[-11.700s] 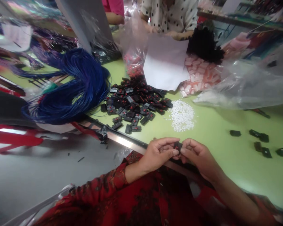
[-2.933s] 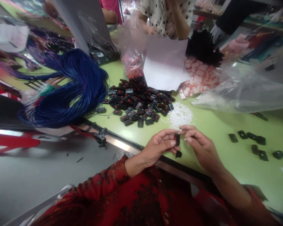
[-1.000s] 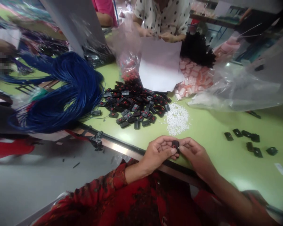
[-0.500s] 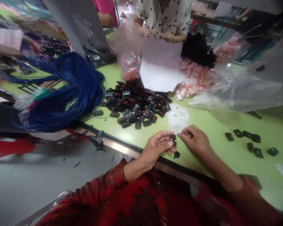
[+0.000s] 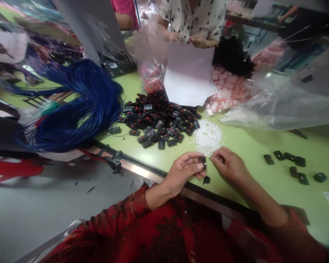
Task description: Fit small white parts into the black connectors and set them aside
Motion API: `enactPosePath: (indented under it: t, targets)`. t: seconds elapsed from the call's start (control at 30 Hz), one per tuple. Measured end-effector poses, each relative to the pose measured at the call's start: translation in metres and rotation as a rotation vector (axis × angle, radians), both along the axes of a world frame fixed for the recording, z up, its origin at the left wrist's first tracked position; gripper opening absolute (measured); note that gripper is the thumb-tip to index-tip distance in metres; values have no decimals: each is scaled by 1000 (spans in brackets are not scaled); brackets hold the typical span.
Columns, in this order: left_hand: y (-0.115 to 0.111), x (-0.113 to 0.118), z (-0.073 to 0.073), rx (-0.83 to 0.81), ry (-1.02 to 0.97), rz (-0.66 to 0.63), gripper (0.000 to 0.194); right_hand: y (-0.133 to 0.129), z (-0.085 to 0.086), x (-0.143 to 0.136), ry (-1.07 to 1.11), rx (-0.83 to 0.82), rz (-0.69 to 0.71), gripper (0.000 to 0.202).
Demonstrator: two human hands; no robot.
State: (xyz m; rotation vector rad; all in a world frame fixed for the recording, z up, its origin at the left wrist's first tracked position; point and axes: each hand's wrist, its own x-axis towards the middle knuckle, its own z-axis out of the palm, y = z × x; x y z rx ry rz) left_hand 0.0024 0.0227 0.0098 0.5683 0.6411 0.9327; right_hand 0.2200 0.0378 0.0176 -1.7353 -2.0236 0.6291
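Observation:
My left hand (image 5: 184, 171) is closed around a small black connector housing (image 5: 202, 162), pinched between thumb and fingers just above the table's near edge. A small black piece (image 5: 206, 180) shows just below those fingertips. To the right, my right hand (image 5: 229, 165) has its thumb and forefinger pressed together beside the housing; anything between them is too small to make out. Right behind both hands lies a spread of tiny white pieces (image 5: 208, 135). Farther back and left is a heap of black connector housings (image 5: 159, 122), some with red parts.
A thick bundle of blue wires (image 5: 82, 109) lies at left. Several loose black housings (image 5: 296, 160) sit at right. Behind are a white sheet (image 5: 189, 75), pinkish-white pieces (image 5: 230, 89) and a clear plastic bag (image 5: 290, 106). Across the table sits a person in a dotted shirt (image 5: 192, 22).
The view has shifted slightly. My left hand keeps hold of the connector housing, and my right fingertips are slightly farther from it. At far left, another person's hand has changed position over a paper.

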Motion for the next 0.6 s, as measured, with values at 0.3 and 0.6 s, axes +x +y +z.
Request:
enactPosePath:
  t: [0.3, 0.6]
  targets:
    - [-3, 3, -1, 38, -28, -31, 44, -25, 22, -25, 764, -102, -26, 13]
    - [-6, 5, 1, 81, 0, -24, 42, -33, 16, -33, 885, -198, -44, 17]
